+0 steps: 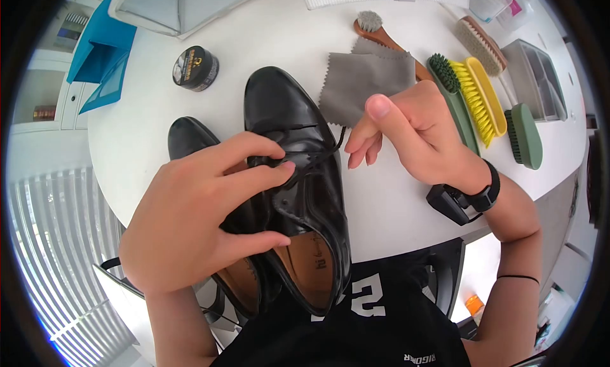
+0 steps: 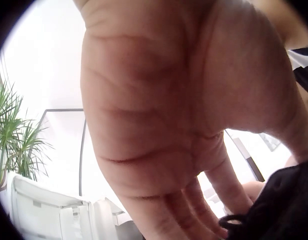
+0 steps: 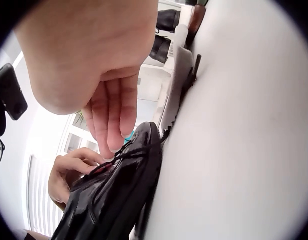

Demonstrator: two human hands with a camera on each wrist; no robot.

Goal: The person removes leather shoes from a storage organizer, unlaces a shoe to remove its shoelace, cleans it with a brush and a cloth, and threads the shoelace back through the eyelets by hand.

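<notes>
Two black leather lace-up shoes stand side by side, toes pointing away from me; the right one lies in front of both hands, and the left one is partly covered by my left hand. Two left fingertips touch the lacing, while the left thumb reaches across the shoe's opening, apart from the fingers. A black shoelace hangs out over the shoe's right side. Beside it is my right hand, its fingers pointing down. In the right wrist view these fingers look straight, tips close over the laces.
A grey cloth lies past the shoe, near a wooden-handled dauber. Several brushes, among them a yellow one and a green one, are at the right. A round black tin stands at the left, beside a blue case.
</notes>
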